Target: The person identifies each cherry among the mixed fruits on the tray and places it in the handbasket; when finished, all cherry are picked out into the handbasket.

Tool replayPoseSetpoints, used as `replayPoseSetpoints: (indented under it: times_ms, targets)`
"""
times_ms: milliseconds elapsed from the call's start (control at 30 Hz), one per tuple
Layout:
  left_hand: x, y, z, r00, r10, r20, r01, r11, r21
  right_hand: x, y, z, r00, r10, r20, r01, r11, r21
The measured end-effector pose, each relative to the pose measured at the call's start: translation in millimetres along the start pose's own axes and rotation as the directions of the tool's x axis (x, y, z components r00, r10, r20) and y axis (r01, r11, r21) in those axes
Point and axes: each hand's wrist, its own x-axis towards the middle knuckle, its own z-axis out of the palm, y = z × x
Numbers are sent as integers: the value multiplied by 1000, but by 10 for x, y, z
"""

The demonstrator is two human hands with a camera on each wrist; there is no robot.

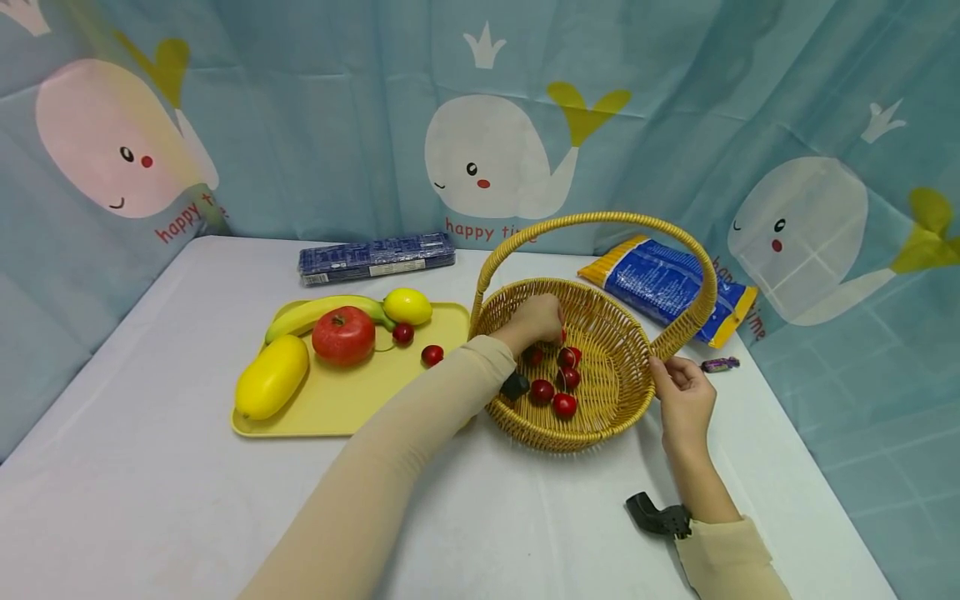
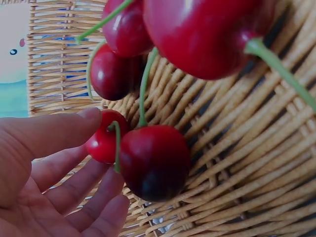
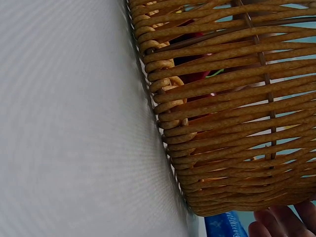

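A wicker basket (image 1: 600, 333) with a tall arched handle stands on the table, several red cherries (image 1: 565, 406) lying in it. My left hand (image 1: 537, 319) reaches down inside, over the far left part of the basket. In the left wrist view its thumb and fingers pinch a small red cherry (image 2: 101, 148) with a green stem; a darker cherry (image 2: 157, 160) lies right beside it. At the basket's right side, my right hand (image 1: 686, 396) grips the rim near the foot of the handle. Only its fingertips (image 3: 281, 222) show in the right wrist view, against the woven wall.
Left of the basket lies a yellow tray (image 1: 337, 408) with a banana (image 1: 292, 320), a red apple (image 1: 343, 336), a lemon (image 1: 407, 307), a yellow oval fruit (image 1: 272, 377) and two cherries (image 1: 432, 356). Behind are a dark blue package (image 1: 375, 258) and a blue-orange bag (image 1: 667, 283); a purple-wrapped candy (image 1: 720, 364) lies right.
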Motion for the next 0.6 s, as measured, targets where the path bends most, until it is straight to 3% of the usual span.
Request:
replayPoseSetpoints:
  times_ms: [367,600]
  targets:
    - [-118,116,-92,995,76,-66,-80,995,-65,-22,-40,-1,1000,18,-2,-17,1000,7]
    - [-356,175,-221,989,143,-50,-149,973,-175,-14,-25,5,1000,-1,7,0,1000,20]
